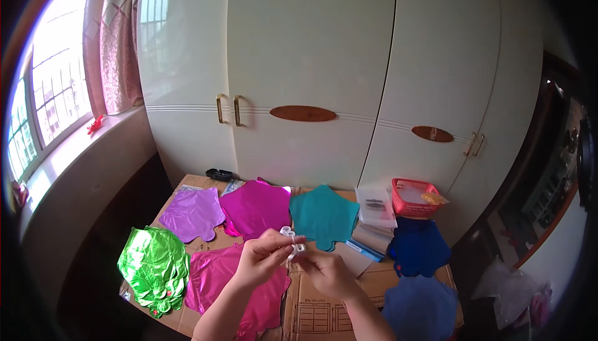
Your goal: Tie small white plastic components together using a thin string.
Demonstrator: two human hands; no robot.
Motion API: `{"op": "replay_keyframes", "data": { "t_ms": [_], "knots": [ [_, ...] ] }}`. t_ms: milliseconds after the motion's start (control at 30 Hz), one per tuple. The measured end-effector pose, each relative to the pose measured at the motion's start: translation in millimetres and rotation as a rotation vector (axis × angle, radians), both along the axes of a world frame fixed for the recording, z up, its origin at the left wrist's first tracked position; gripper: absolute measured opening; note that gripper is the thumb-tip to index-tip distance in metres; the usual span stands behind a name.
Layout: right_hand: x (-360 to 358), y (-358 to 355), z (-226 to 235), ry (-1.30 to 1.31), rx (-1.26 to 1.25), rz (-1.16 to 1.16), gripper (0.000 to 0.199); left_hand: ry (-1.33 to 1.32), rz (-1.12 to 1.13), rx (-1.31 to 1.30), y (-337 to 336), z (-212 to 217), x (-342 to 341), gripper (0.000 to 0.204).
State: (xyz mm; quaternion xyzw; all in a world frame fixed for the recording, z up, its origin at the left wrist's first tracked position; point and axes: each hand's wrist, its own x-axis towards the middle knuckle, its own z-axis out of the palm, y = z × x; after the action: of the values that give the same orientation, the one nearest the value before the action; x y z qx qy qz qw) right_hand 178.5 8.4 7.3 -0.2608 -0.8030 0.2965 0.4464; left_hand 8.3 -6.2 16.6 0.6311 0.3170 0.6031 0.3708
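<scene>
Over the middle of a cardboard-covered table, my left hand (265,257) and my right hand (329,271) meet with fingers pinched. Between them is a small white looped piece (288,231), like a coiled ribbon or plastic strip; its exact kind is too small to tell. Below and left of my hands lies a pink flat foil balloon (212,278), partly covered by my left forearm. Just beyond them are a magenta foil balloon (256,207) and a teal foil balloon (324,215). My right hand is nearest to bare cardboard (305,297).
At the left lie a lilac foil balloon (192,213) and shiny green ones (149,263). Dark blue (420,247) and dusty blue foil (418,307) lie right. A red basket (414,207), clear packets (375,210) and a card stack (377,241) stand by the white cabinet (305,48).
</scene>
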Motion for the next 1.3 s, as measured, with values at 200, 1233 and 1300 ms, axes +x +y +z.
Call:
{"op": "replay_keyframes", "data": {
  "t_ms": [200,1233,1300],
  "knots": [
    [8,-5,12,0.035,-0.028,-0.094,0.011,0.149,-0.256,-0.029,-7,4,-19,0.011],
    [25,-73,29,0.386,-1.026,0.477,0.018,0.439,0.029,0.125,-35,22,8,0.011],
    [47,-71,31,0.37,-0.916,0.375,0.019,0.427,-0.22,0.189,-30,21,10,0.011]
  ]
}}
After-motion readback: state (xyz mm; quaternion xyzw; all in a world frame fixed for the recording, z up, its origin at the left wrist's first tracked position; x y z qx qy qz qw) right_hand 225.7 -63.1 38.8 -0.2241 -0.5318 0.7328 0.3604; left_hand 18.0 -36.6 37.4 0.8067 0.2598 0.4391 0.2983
